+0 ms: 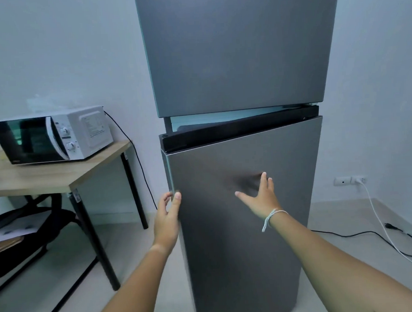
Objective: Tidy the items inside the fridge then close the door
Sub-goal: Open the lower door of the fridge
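Two hands of mine are on the fridge (239, 81), both on its lower door (243, 226). That door is brushed grey metal, tall and plain, with a black strip along its top edge. It stands slightly ajar: the edge by my left fingers sits forward of the cabinet, and a pale wedge of the inside shows above the black strip, narrowing toward the far side beyond my right hand. The upper door (234, 45), same grey, sits flush and shut above my fingertips.

My left hand (166, 218) curls round the door's free edge, thumb on the front face and the other fingers wrapped behind it, so it grips the edge. My right hand (260, 196) lies flat on the door's face, fingers spread and straight, holding nothing (a faint dark reflection of it shows in the metal just past the fingertips). A white string bracelet (271, 218) circles that wrist.

Nothing of the shelves or what sits on them shows through the gap, so I cannot tell what the fridge holds.

Well off to the left of my left fingers, a white microwave (52, 136) rests on a wooden table (32, 178), its door shut and its glass too dark to see inside. Far right of my right fingers, a wall socket (350, 180) has a white plug in it, and a black cord (374, 237) trails loose on the floor.
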The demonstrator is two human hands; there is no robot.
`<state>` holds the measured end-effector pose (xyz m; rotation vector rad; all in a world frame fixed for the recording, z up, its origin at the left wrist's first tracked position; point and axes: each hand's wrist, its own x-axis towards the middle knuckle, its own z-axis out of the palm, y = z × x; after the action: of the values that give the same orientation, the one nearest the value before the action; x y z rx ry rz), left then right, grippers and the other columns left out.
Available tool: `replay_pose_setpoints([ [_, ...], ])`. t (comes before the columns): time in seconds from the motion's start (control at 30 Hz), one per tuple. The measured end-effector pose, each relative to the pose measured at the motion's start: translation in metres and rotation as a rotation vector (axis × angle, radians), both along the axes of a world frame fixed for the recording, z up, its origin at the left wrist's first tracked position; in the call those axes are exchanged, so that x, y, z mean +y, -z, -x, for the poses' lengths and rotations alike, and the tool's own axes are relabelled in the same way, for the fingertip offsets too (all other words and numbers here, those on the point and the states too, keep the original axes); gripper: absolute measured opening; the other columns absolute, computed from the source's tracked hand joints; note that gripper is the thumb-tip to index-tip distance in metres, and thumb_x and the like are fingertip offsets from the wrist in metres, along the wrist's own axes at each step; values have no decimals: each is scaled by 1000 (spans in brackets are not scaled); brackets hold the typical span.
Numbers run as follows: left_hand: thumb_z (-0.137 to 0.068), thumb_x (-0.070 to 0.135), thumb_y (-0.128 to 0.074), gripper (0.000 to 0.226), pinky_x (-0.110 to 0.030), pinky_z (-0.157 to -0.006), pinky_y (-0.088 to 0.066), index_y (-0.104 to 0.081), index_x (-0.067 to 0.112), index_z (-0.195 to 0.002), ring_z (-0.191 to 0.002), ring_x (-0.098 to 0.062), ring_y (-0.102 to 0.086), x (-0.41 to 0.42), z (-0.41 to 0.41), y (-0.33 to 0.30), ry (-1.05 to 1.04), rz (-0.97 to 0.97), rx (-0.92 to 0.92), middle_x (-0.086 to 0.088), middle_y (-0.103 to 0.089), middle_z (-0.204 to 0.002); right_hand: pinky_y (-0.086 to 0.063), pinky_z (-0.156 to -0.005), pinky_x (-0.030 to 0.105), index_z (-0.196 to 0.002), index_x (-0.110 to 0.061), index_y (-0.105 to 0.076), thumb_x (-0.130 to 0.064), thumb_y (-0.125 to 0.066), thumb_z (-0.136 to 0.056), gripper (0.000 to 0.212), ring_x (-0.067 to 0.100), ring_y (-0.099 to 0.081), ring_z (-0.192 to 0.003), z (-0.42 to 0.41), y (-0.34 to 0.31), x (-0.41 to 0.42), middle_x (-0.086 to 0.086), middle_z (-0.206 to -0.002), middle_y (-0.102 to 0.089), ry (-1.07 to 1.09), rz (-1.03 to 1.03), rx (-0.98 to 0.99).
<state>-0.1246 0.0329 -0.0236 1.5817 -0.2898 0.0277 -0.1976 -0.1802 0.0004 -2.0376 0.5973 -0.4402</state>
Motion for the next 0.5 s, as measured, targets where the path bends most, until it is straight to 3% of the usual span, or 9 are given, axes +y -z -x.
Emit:
replay_pose_setpoints([
  [0.1,-96,38,-41,18,-39,-103,-39,-51,30,-108,-96,-9,-53,3,31,18,56,22,22,11,-56,-99,-20,-115,33,-150,-23,4,-45,-65,-81,100,19,-13,-147,15,4,11,0,-160,9,-20,-36,-35],
  [0.23,-96,40,-39,36,-44,-100,-43,-51,17,-122,-91,-11,-58,8,62,48,103,40,118,0,-61,-109,-17,-116,33,-151,-24,0,-48,-63,-81,96,16,-11,-147,39,8,19,-3,-160,3,-36,-69,-100],
  [0.3,-95,43,-38,41,-37,-99,-45,-53,16,-123,-101,-17,-61,5,75,61,119,22,197,-5,-63,-118,-17,-118,34,-151,-25,-3,-51,-62,-81,95,15,-13,-147,52,9,20,-4,-160,0,-41,-73,-122],
  [0.4,-94,50,-35,51,-41,-109,-40,-57,16,-124,-117,-23,-57,1,101,78,178,-3,333,-5,-62,-125,-23,-118,40,-150,-28,-9,-56,-62,-77,94,16,-23,-144,74,12,21,-6,-159,-9,-38,-71,-174],
  [0.43,-94,49,-35,51,-41,-107,-42,-57,16,-125,-116,-22,-57,-2,111,84,200,-12,354,-3,-61,-123,-25,-118,40,-149,-29,-12,-57,-62,-77,92,16,-25,-143,83,12,21,-6,-159,-12,-36,-74,-196],
  [0.5,-95,48,-35,43,-32,-90,-50,-64,20,-109,-98,-16,-61,-6,128,93,218,-37,370,0,-63,-105,-27,-117,40,-148,-30,-18,-55,-62,-77,87,15,-30,-141,98,9,23,-7,-157,-18,-44,-76,-253],
])
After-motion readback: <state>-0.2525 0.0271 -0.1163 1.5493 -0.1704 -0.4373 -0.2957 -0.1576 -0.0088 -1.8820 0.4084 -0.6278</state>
